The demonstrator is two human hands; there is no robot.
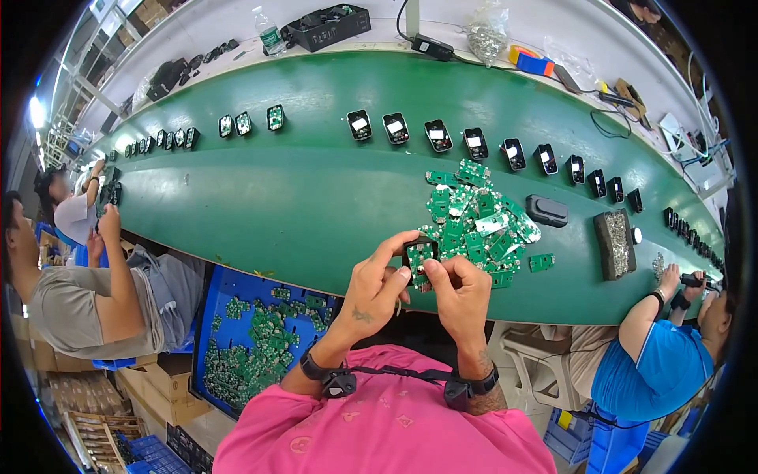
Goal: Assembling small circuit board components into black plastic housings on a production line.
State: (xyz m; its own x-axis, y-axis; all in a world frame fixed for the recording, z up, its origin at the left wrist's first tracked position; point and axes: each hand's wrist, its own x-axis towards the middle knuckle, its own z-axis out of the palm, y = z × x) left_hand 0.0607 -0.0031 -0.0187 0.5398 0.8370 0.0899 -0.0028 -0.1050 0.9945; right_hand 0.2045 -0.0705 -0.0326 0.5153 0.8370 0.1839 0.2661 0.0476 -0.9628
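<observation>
Near the front edge of the bench, my left hand [369, 299] grips a small black plastic housing [408, 253] between thumb and fingers. A green circuit board [421, 251] lies in or on the housing, facing up. My right hand [459, 294] is closed, its thumb and bent forefinger pressed at the board's right side. How deep the board sits cannot be told. Just beyond my hands spreads a loose pile of green circuit boards [474, 225], with one single board [542, 262] lying to its right.
Black housings [437, 136] stand in a curved row across the green bench [260, 189]. A black case [547, 211] and a dark block-shaped tray of small metal parts [606, 245] lie to the right. A blue bin [207, 347] of boards sits below left. Co-workers sit on both sides.
</observation>
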